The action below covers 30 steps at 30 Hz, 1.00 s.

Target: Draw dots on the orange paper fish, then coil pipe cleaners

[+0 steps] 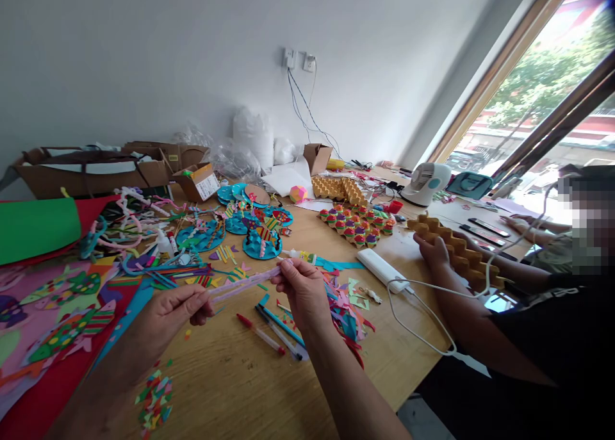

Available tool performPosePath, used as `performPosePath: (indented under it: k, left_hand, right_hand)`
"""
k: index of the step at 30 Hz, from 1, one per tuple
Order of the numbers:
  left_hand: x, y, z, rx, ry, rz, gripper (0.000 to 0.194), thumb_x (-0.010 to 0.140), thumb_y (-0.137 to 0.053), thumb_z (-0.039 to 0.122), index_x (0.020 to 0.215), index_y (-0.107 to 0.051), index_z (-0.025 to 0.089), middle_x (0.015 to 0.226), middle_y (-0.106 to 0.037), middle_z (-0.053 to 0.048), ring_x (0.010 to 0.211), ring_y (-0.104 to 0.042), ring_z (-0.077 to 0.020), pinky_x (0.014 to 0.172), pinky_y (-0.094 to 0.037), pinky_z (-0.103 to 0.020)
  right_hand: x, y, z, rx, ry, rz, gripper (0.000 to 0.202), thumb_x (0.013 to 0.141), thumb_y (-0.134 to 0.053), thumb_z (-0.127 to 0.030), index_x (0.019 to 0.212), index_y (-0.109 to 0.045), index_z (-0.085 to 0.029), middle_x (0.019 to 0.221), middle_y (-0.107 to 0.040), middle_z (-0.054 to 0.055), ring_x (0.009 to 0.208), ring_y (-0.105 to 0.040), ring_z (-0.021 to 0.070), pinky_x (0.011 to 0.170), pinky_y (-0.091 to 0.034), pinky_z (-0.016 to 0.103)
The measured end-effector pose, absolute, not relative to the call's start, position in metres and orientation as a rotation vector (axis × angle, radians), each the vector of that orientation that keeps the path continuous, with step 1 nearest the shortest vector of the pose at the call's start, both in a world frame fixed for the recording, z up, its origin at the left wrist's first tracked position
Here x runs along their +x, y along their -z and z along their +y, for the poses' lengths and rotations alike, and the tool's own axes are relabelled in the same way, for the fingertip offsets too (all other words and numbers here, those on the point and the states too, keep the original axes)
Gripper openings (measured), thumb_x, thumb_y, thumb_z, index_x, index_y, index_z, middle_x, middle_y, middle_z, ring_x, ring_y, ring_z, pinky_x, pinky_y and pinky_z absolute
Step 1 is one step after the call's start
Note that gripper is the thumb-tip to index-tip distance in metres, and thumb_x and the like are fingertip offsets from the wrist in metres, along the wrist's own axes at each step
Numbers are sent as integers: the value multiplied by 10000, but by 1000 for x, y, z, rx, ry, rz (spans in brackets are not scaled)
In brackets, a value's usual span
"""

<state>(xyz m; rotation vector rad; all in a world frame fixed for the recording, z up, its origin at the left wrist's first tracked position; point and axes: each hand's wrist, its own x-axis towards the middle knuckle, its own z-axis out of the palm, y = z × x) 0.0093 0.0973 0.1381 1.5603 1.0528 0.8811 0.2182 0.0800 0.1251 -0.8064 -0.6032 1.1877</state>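
A pale lilac pipe cleaner (pixel 245 284) stretches doubled between my two hands, above the wooden table. My left hand (pixel 185 309) pinches one end of it, fingers closed. Its other end sits between the thumb and fingers of my right hand (pixel 300 286). Beneath and in front of my right hand lie a red pen (pixel 259 333), a black pen (pixel 278 332) and scraps of coloured paper (pixel 343 305). Beyond my hands stands a blue paper piece (pixel 262 241) with striped, fish-like cut-outs on it.
Mixed pipe cleaners (pixel 129 219) pile up at the left, near pink sheets with paper fish (pixel 67 331). A painted egg carton (pixel 358 225) lies beyond a white power strip (pixel 382 268). On the right, a person's hand (pixel 432 251) holds a plain egg carton (pixel 461 248). A white fan (pixel 425 182) stands behind.
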Motion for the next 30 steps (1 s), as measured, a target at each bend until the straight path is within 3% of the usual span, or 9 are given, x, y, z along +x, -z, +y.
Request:
performPosePath:
  k: [4, 17, 24, 30]
  left_hand:
    - [6, -130, 99, 1418, -922, 1022, 344, 689, -630, 521, 576, -667, 199, 574, -604, -15, 561, -518, -143, 524, -422, -212]
    - [9, -120, 104, 1092, -892, 1000, 340, 566, -758, 487, 616, -669, 163, 580, -639, -19, 525, -526, -116, 467, -397, -187]
    - [11, -118, 107, 849, -1034, 1008, 285, 451, -843, 326, 599, -665, 161, 543, -641, 9, 487, -556, -95, 451, -431, -160]
    - [16, -119, 108, 790, -1106, 1038, 192, 475, -798, 207, 606, -672, 143, 539, -644, -1, 471, -552, -85, 450, -448, -154]
  right_hand:
    - [219, -125, 80, -803, -1163, -626, 196, 569, -782, -297, 615, -669, -144, 509, -654, 7, 448, -580, 82, 414, -448, 145]
    - [219, -124, 78, -798, -1143, -653, 223, 579, -777, -301, 593, -609, -156, 488, -635, -12, 445, -553, 76, 441, -425, 160]
    - [212, -125, 73, -812, -1102, -689, 199, 600, -759, -302, 583, -621, -159, 479, -633, -11, 437, -546, 83, 447, -424, 181]
    - [210, -126, 72, -802, -1100, -689, 195, 602, -758, -303, 585, -620, -166, 481, -633, -12, 442, -553, 92, 451, -433, 192]
